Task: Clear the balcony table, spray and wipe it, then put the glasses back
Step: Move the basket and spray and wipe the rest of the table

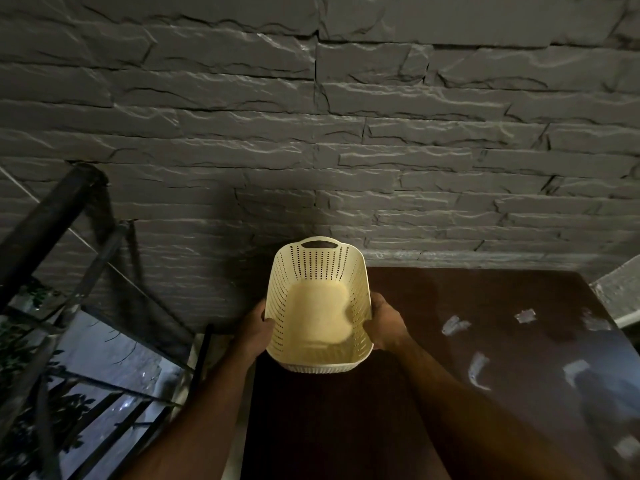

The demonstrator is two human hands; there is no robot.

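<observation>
Here both hands, left [262,323] and right [385,325], grip a perforated cream plastic basket [317,271] above the glossy dark table [398,410].

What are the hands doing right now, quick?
Left hand: grips the left side of the cream basket.
Right hand: grips the basket's right side.

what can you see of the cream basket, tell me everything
The basket looks like pale cream plastic, oval, with rows of small holes in its walls and a cut-out handle at the far rim. It holds nothing. The left hand and right hand grip its long sides over the dark table edge.
</observation>
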